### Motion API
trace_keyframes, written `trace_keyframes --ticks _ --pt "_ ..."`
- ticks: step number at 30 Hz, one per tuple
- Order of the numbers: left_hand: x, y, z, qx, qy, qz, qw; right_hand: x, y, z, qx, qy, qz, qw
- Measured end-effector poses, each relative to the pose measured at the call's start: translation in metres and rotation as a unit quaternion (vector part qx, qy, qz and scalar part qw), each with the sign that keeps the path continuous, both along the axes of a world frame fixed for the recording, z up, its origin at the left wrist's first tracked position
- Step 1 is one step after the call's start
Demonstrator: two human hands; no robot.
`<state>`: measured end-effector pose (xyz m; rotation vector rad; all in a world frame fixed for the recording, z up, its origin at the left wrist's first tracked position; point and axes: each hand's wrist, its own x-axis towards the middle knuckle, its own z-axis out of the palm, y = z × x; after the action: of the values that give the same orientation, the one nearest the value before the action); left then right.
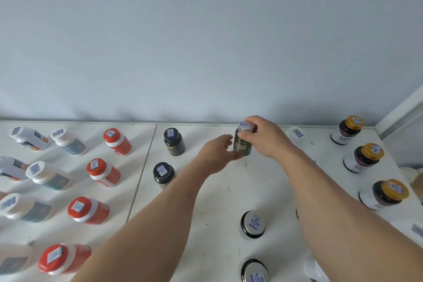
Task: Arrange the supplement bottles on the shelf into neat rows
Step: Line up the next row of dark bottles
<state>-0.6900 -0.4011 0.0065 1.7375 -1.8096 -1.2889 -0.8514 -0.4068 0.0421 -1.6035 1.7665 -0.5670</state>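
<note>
A dark bottle with a silver cap stands upright near the back of the white shelf. My right hand grips its cap from above and the right. My left hand reaches in from the left, fingers loosely spread beside the bottle's body, the thumb close to its base; contact is unclear. Two more silver-capped bottles stand in a line nearer to me. Two black-capped bottles stand to the left.
Columns of red-capped bottles and white-capped bottles fill the left panel. Three gold-capped bottles line the right side, and a white bottle stands behind my right wrist. The wall runs along the shelf's back edge.
</note>
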Motion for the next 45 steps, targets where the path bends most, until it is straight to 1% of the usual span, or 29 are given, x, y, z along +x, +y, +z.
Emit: trace_keyframes --ticks 3,5,13,16,19,21,22,24,25,27,29,31,34,40,43,45 --pt "0.002 0.001 0.005 0.02 0.081 -0.003 0.997 0.003 0.004 0.01 -0.001 -0.001 0.002 1.0" --pt "0.005 0.003 0.011 0.031 0.116 -0.007 0.993 0.004 0.006 0.015 -0.006 -0.002 -0.005 1.0" --pt "0.007 0.0 0.025 0.064 0.162 -0.031 0.984 0.002 0.002 0.023 -0.019 -0.012 -0.024 0.999" --pt "0.006 -0.003 0.025 0.073 0.168 -0.036 0.982 0.0 0.001 0.024 -0.024 -0.011 -0.023 0.999" --pt "0.004 -0.006 0.022 0.061 0.162 -0.041 0.984 -0.003 -0.001 0.023 -0.029 -0.015 -0.024 0.999" --pt "0.002 -0.007 0.018 0.035 0.122 -0.039 0.991 -0.003 0.0 0.02 -0.033 -0.018 -0.023 0.999" --pt "0.001 -0.008 0.015 0.008 0.078 -0.04 0.996 -0.003 0.0 0.017 -0.035 -0.023 -0.022 0.999" --pt "-0.001 -0.009 0.011 -0.058 -0.054 -0.064 0.995 -0.003 0.001 0.01 -0.033 -0.038 -0.021 0.999" --pt "-0.001 -0.008 0.01 -0.094 -0.132 -0.086 0.983 -0.003 0.002 0.006 -0.03 -0.042 -0.021 0.998" --pt "-0.001 -0.007 0.006 -0.17 -0.26 -0.133 0.941 -0.001 0.003 -0.003 -0.024 -0.041 -0.017 0.999" --pt "0.001 -0.005 0.001 -0.232 -0.319 -0.157 0.905 0.001 0.005 -0.011 -0.02 -0.041 -0.013 0.999" --pt "0.003 -0.004 -0.004 -0.265 -0.341 -0.163 0.887 0.004 0.008 -0.015 -0.02 -0.04 -0.01 0.999" --pt "0.005 -0.001 -0.008 -0.272 -0.357 -0.164 0.878 0.008 0.01 -0.02 -0.025 -0.036 -0.009 0.999" --pt "0.007 0.008 -0.006 -0.264 -0.361 -0.15 0.882 0.007 0.009 -0.026 -0.012 -0.019 -0.003 1.0" --pt "0.007 0.015 0.001 -0.264 -0.356 -0.14 0.885 0.007 0.011 -0.021 -0.004 0.006 0.011 1.0" --pt "0.006 0.021 0.008 -0.273 -0.358 -0.135 0.882 0.008 0.017 -0.014 -0.016 0.033 0.016 0.999"
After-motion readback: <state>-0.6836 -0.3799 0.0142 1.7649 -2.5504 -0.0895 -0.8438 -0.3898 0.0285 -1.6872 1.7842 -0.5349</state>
